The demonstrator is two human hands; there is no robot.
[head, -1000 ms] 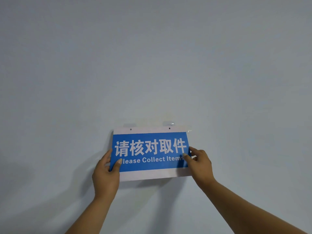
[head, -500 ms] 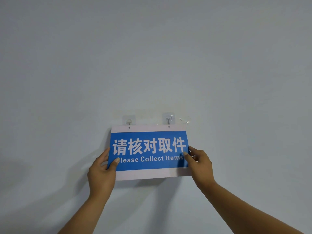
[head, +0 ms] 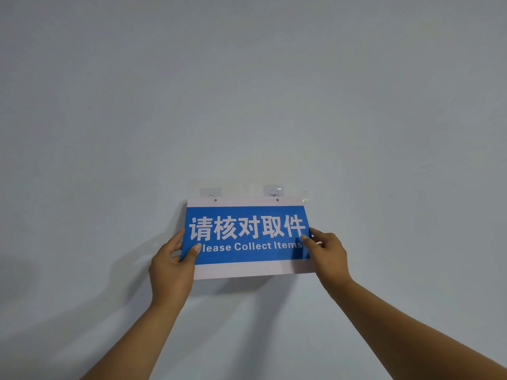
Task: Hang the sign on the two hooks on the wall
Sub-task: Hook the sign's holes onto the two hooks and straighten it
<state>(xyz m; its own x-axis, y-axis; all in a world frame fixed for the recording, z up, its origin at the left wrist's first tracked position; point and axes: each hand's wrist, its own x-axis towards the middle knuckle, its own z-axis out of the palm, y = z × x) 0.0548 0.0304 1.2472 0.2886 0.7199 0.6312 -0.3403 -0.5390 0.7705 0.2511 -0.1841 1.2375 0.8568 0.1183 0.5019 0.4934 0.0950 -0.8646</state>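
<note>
A blue and white sign (head: 247, 237) reading "Please Collect Items" is held flat against the pale wall. My left hand (head: 171, 266) grips its lower left edge, thumb on the front. My right hand (head: 326, 253) grips its right edge. Two small holes sit in the sign's white top strip. Behind that strip are two clear adhesive hooks, the left hook (head: 210, 192) and the right hook (head: 273, 190). The strip covers the lower part of both hooks. Each hole lies just below its hook pad. I cannot tell whether the hooks pass through the holes.
The plain grey-white wall (head: 247, 91) fills the view. A scrap of clear film (head: 304, 198) sticks to the wall by the sign's top right corner.
The sign rose slightly compared with half a second ago, and its top strip again overlaps the lower part of both hooks. Both hands keep their hold.
</note>
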